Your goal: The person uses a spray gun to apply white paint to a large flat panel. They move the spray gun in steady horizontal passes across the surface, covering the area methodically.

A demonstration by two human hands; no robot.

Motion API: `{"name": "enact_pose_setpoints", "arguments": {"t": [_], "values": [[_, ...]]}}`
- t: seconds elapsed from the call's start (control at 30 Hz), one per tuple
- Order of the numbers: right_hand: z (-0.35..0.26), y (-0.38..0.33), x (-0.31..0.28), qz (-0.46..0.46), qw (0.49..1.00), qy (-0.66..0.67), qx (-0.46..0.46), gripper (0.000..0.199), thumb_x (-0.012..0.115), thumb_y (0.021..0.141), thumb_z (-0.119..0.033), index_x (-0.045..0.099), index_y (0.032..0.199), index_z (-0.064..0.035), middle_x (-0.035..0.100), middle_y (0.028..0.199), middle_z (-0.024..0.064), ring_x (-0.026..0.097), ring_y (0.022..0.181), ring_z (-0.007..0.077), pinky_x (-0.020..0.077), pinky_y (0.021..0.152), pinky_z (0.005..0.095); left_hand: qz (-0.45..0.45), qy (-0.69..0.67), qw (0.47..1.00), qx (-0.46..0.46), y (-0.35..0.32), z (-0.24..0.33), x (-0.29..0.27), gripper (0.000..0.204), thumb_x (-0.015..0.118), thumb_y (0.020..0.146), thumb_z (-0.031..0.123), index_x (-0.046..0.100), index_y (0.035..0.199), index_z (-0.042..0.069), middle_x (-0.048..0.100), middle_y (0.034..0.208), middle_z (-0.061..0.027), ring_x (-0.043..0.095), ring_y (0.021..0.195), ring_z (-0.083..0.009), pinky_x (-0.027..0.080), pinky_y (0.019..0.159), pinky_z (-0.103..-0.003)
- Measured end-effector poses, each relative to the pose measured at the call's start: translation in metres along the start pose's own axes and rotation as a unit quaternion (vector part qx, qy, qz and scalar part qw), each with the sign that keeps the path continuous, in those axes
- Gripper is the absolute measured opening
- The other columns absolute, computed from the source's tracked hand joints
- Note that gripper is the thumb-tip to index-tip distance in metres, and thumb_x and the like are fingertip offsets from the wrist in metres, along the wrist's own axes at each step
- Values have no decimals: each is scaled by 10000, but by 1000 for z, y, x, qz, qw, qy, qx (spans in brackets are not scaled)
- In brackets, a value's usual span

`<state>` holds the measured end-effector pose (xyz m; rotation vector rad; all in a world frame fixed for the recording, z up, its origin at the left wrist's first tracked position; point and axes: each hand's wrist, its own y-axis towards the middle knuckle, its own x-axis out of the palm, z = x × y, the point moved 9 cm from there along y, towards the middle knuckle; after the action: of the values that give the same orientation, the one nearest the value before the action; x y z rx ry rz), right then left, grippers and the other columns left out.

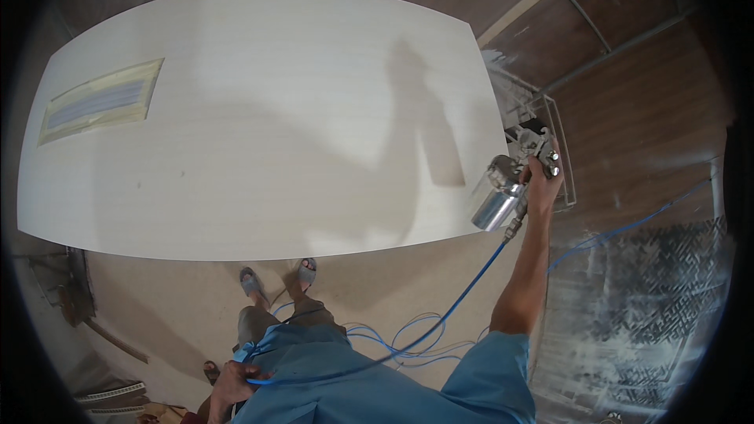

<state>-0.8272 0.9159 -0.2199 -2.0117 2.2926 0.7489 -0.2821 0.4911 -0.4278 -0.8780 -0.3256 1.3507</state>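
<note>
Left hand (232, 387) closed on blue hose (440, 322) at waist, right hand (542, 188) gripping metal spray gun (506, 188) beside pale panel (259, 118) edge.

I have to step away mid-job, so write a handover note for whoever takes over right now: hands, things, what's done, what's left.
Right hand: raised at the panel's right edge, grip closed on the spray gun, whose metal cup hangs below.
Left hand: low by the hip, holding the blue hose, which runs up to the gun; spare loops lie on the floor.
Pale panel: lies flat in front of the person, with a striped rectangular patch near its far left corner.
Done: cannot tell how much is coated; no wet edge shows.
Left: probably check the surface up close before spraying.
</note>
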Motion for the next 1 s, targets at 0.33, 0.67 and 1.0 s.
{"name": "enact_pose_setpoints", "arguments": {"t": [0.33,0.67,1.0], "values": [[-106,-145,197,-152,985,71,42,583,588,936,23,466,1505,-11,575,744,23,530,552,108,440,517,273,33,-73,996,31,-52,-78,-61,532,795,863,235,393,589,21,260,572,-72,269,568,-159,310,506,-368],[-241,-291,391,-309,930,190,53,670,608,888,-2,407,1524,50,593,846,18,535,613,72,459,543,233,82,-152,984,35,-132,-169,-111,552,813,864,187,374,571,27,273,570,-38,275,593,-116,300,515,-335],[-252,-303,360,-374,904,198,57,657,612,894,-7,410,1515,70,601,813,36,531,597,86,447,565,251,54,-226,971,51,-118,-165,-76,491,783,856,99,390,575,11,387,569,-15,355,608,-70,421,590,-299]]}}
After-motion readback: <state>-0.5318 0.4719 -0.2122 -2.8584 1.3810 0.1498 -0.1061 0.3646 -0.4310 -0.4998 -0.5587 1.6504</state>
